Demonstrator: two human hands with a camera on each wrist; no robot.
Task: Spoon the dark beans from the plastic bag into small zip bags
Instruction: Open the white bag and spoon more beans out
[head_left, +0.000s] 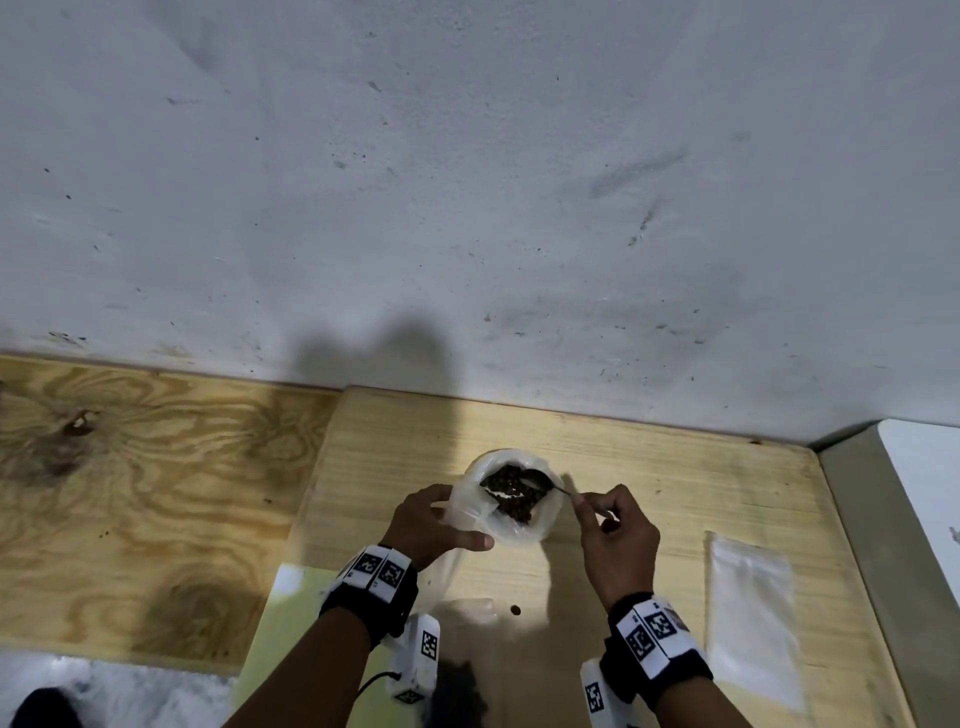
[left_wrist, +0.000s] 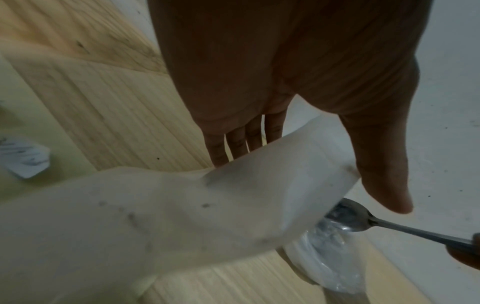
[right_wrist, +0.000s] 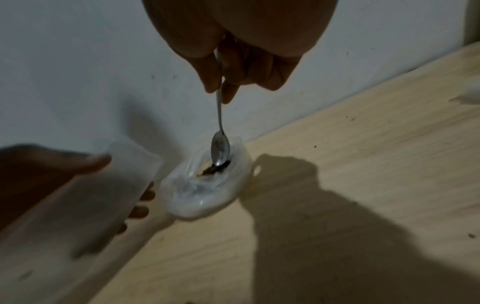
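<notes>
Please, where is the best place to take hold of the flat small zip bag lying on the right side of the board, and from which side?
Probably at its near short edge, coming from the right hand's side. The small zip bag lies flat on the board, apart from the plastic bag of beans, so a thin edge must be pinched and lifted.

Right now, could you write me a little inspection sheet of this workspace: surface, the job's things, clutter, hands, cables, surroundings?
Surface: pale wooden board against the wall.
Job's things: plastic bag open, dark beans inside; spoon dipping into it; small zip bag held beside it; another zip bag lying flat at the right.
Clutter: one stray bean on the board.
Hands: left hand holds the small zip bag; right hand pinches the spoon handle.
Cables: black lead at the left wrist.
Surroundings: scuffed white wall.
</notes>
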